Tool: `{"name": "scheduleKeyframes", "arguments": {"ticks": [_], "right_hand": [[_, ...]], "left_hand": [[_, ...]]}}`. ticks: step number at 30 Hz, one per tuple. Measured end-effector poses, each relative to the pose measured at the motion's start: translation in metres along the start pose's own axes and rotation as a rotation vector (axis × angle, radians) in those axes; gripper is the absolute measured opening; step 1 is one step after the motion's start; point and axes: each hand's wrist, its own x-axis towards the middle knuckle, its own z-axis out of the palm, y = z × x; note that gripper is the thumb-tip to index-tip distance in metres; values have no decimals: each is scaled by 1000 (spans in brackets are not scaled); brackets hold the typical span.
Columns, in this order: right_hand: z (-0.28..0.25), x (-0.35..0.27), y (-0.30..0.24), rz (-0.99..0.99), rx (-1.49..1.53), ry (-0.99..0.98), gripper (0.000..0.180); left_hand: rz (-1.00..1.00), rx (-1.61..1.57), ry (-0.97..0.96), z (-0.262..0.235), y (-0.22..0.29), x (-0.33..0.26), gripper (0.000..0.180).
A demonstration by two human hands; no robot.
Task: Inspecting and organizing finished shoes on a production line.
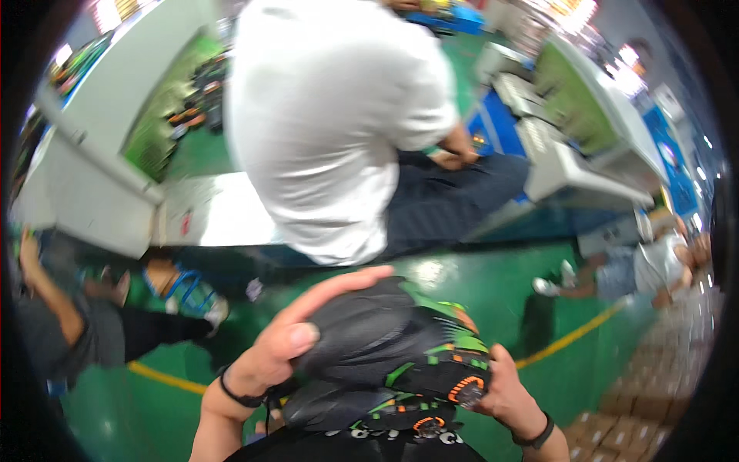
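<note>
Stacked black-and-green pieces [368, 333] are being held with their long axis running left to right, clasped between the widely spread left hand [279, 346] and the curled right hand [508, 393].

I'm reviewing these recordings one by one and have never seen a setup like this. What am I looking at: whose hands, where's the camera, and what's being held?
There is no machine here. The left hand and right hand belong to the person wearing the camera on their head, which looks down. Its fisheye lens makes straight edges bend.

Between them, the hands hold black items with green and orange patterning, at least two together. They may be shoes, but I can't be certain.

The items are held up in front of the green floor, which carries a yellow line. Ahead, a co-worker in a white shirt sits facing away. Brown cartons stand at lower right.
</note>
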Motion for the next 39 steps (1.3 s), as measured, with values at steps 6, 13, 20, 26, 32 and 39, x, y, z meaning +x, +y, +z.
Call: {"name": "scheduleKeyframes", "arguments": {"ticks": [6,13,20,26,32,39], "right_hand": [[-23,-19,21,-196,-359,148,12],[-79,-65,105,11,-338,400,28],[-248,-149,298,308,800,1160,42],[-526,-159,469,335,-175,1087,21],[-671,-98,592,741,-383,899,25],[-695,-100,664,622,-92,903,27]], "left_hand": [[163,86,-111,21,-22,43,65],[348,551,165,30,-65,94,48],[206,642,106,129,-159,143,16],[145,1148,-23,242,-201,243,21],[-82,1078,150,291,-237,274,26],[-210,882,325,306,-282,309,30]]}}
